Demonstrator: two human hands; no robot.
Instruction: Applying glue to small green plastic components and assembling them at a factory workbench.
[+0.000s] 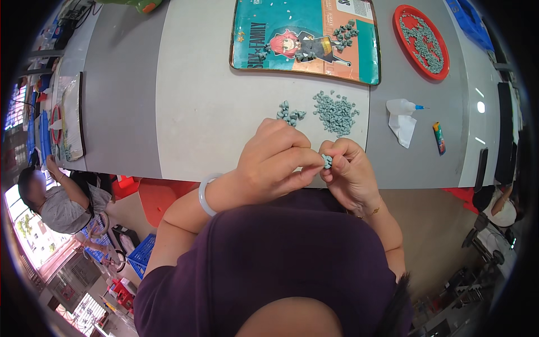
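While both hands are working close to the body at the table edge (168,168), the left hand (272,165) and the right hand (348,168) are pinching one small grey-blue piece (327,162) between their fingertips, each hand closed on it from its own side. A pale bangle (205,194) is sitting on the left wrist. To do this well, the operator is best keeping the piece pressed squarely between thumb and forefinger pads, judging by its size, since a small part slips easily and would drop toward the lap.

Just beyond the left knuckles, a small cluster of like pieces (290,115) is lying on the table; just beyond the right hand, a larger loose heap (336,112) is spreading out. Both are lying near enough to be brushed by a careless reach.

Further out from the right hand, a squeeze bottle with a blue tip (403,106) is resting on a white tissue (403,128), with a small lighter (439,138) beside it. Farthest ahead, a printed teal board (264,33) is carrying more pieces, and a red round tray (401,42) is holding many more
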